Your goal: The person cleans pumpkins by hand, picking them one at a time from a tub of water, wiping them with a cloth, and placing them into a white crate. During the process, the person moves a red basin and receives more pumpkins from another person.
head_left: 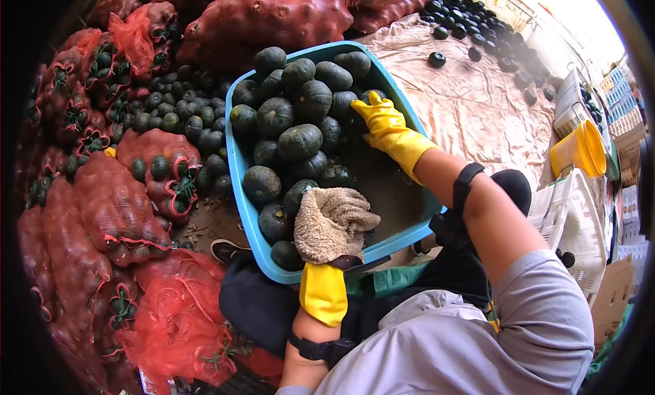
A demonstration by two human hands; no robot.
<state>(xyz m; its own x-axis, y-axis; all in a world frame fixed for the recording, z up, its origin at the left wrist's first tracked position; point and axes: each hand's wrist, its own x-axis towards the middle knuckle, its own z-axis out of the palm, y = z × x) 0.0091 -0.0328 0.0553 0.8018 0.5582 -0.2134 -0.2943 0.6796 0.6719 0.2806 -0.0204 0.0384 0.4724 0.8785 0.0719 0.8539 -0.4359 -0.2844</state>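
A blue plastic tub (240, 183) stands in front of me, heaped with dark green squashes (300, 142) and holding dark water at its right side. My right hand (385, 125), in a yellow rubber glove, reaches into the pile at the far right. Its bent fingers grip a dark squash (376, 94) that is partly hidden by the glove. Over the yellow glove of my left hand (334, 224) is a fluffy beige mitt (327, 217), at the tub's near edge beside the squashes. The mitt hides how those fingers are bent.
Red mesh sacks (109, 204) crowd the left, and more sacks (273, 16) lie behind the tub. Loose squashes (184, 108) cover the floor left of it. At right are a pale sheet (471, 108) with squashes, a yellow bucket (580, 149) and a white crate (573, 224).
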